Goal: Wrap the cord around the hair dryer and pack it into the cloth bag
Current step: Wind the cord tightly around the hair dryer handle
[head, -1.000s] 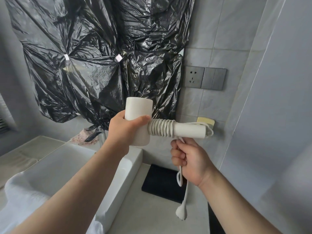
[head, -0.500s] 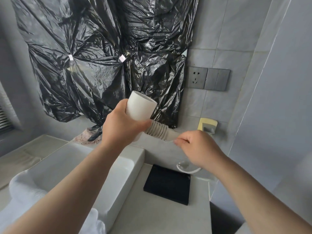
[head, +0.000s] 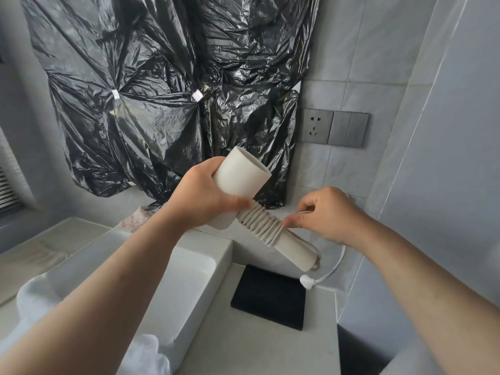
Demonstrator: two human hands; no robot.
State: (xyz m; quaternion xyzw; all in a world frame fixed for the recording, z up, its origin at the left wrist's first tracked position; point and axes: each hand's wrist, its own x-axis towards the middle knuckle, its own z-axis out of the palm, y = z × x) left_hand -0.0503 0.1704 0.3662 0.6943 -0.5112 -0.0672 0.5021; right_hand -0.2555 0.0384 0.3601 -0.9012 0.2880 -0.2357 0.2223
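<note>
Left hand is wrapped around the barrel of the hair dryer, thumb at the joint where the handle starts. The dryer is held in the air above the counter, just right of the basin. Barrel mouth points up-right toward the wall; the handle's long axis runs diagonally down-right, butt end lowest. Cord is coiled tight around the upper half of the handle, lower half bare. Right hand pinches the cord with thumb and forefinger at the lower end of the coil, other fingers curled. The slack passes behind the right hand, hidden there, then comes out below the wrist and hangs to the plug. Black flat rectangle lies on the counter under the handle; cannot tell whether it is the bag.
</note>
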